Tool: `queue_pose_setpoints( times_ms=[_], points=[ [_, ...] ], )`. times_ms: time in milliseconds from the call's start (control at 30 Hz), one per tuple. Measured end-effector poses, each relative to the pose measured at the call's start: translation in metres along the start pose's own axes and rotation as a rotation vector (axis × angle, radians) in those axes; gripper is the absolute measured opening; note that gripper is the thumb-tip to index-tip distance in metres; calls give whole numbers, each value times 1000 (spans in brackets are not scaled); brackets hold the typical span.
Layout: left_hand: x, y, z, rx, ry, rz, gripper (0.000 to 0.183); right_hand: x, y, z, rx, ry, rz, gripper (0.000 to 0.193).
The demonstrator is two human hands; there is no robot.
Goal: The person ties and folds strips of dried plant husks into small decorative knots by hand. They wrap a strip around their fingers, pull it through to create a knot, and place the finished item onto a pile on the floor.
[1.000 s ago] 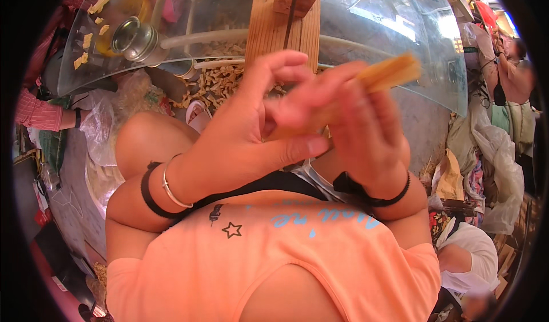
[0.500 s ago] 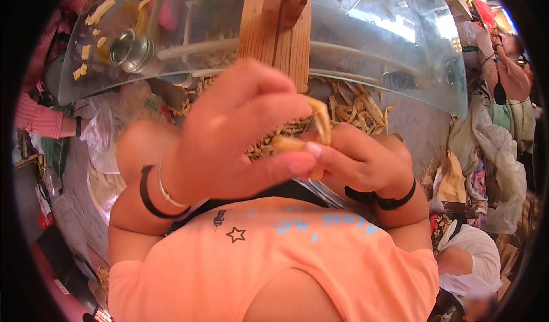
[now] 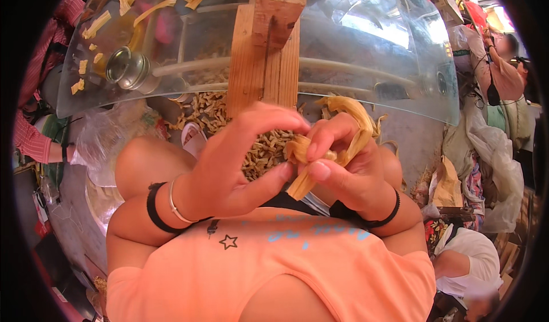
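Observation:
A yellowish-tan, fibrous dried strip is pinched between the thumb and fingers of my right hand. Its long end loops up over the knuckles, the middle is curled into a small bundle, and a flat tail sticks out below the thumb. My left hand curves in a wide C close to the curled part, thumb and forefinger apart. Whether its fingertips touch the strip I cannot tell. Below both hands lies a heap of short cut tan pieces.
Ahead stands a glass-topped table with a wooden block stand jutting toward me. Loose yellow strips lie on the glass at left, near a round metal pot. A plastic bag and a pink-sleeved person are at left.
My left hand has moved down and away from the strip's upper end, and its fingers are still apart. The strip now shows larger, looped over my right hand.

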State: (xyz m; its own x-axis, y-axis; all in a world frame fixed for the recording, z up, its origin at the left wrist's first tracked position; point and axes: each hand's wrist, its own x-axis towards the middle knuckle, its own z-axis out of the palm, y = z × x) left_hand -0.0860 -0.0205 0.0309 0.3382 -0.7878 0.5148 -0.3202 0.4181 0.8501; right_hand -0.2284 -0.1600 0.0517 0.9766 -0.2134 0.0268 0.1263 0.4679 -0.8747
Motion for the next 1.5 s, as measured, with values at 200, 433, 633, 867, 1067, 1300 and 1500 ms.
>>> queue_pose_setpoints(
  times_ms=[200, 433, 633, 867, 1067, 1300, 1500],
  points=[
    [1, 5, -4, -446, 43, -378, 29, 1, 16, -7, -650, 16, -350, 30],
    [-4, 15, 2, -71, 49, -78, 23, 7, 22, -7, -1177, 294, -609, 32],
    [1, 7, -4, 60, -155, -122, 11, 2, 25, -4, -1047, 161, -508, 33],
    [-5, 14, -22, 111, -168, -91, 11, 14, 4, -8, -1376, 26, -516, 25],
    [-10, 16, -53, 107, -262, -189, 18, 3, -26, -16, -1196, -118, -332, 16],
    [3, 23, -21, 116, -216, -233, 38, 11, -18, -13, -1060, -215, -296, 10],
    [-7, 15, -17, 149, -217, -98, 17, 14, -19, -14, -1028, -248, -295, 9]
  ],
)
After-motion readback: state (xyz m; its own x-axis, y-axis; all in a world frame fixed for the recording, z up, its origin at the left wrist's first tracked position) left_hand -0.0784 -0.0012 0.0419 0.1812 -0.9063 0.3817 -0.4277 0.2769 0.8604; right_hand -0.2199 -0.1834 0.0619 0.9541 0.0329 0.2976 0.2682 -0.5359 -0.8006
